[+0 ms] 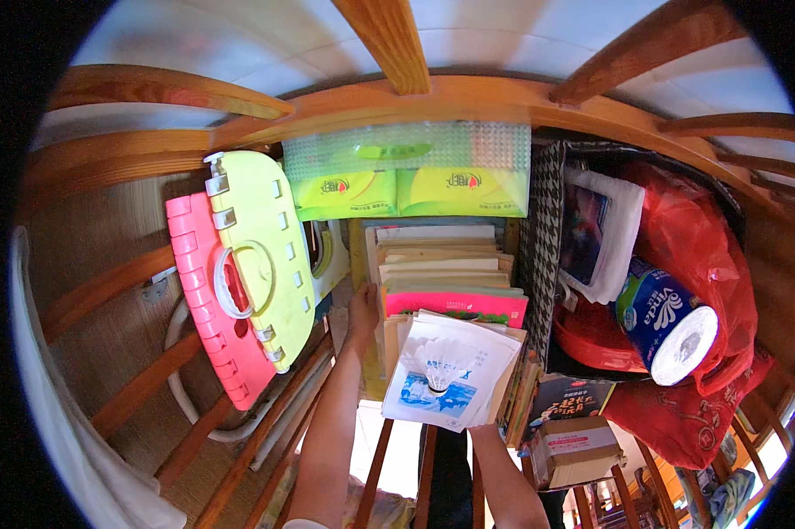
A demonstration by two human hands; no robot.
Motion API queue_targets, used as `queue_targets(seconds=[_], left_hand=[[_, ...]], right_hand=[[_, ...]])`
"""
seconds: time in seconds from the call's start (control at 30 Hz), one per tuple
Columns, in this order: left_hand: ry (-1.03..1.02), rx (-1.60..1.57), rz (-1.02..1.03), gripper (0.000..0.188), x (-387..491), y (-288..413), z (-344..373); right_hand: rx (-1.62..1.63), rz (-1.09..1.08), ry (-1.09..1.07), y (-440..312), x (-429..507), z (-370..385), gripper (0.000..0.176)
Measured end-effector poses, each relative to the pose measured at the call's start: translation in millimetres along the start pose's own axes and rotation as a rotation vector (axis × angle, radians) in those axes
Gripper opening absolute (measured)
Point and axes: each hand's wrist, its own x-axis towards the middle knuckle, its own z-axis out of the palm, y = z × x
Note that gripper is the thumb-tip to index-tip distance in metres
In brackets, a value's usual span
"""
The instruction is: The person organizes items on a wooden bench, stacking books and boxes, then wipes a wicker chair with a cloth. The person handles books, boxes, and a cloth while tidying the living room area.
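A row of books and booklets (440, 271) fills a box in front of me, with a pink-covered book (454, 304) among them. Loose white printed sheets (430, 410) lie over the near end, and a white shuttlecock (439, 370) rests on top of them. My left hand (366, 307) is against the left side of the books, its fingers mostly hidden. At the lower right edge of the sheets is my right hand (482, 433), largely covered by the paper, so its grip does not show.
Behind the books lie green tissue packs (404, 188). Yellow-green (259, 258) and pink (219, 304) folding plastic stools lean at left. At right, a houndstooth-patterned box (544, 251) holds a tissue roll (662, 317) and red plastic bag (715, 264). A small cardboard box (573, 456) sits nearer me. Wooden slats (384, 46) surround everything.
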Motion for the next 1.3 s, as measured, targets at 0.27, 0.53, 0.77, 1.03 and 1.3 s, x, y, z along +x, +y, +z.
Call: queue_targets(seconds=[0.27, 0.53, 0.77, 1.03, 1.3], left_hand=[[-0.168, -0.044, 0.080, 0.020, 38, -77, 49], [-0.065, -0.144, 0.058, 0.029, 48, -119, 41], [0.016, -0.539, -0.524, 0.063, -32, -56, 24], [-0.263, -1.045, -0.794, 0.072, -146, -42, 24], [-0.208, -1.505, -1.100, 0.064, -159, -48, 31]], right_hand=[[-0.060, -0.032, 0.042, -24, -1, 13, 0.048], [-0.052, 0.042, 0.066, -15, -10, 39, 0.044], [-0.097, -0.072, 0.406, -38, -43, 71, 0.037], [-0.178, -0.127, 0.415, -40, -35, 119, 0.041], [0.071, -0.211, 0.261, -30, -36, 92, 0.040]])
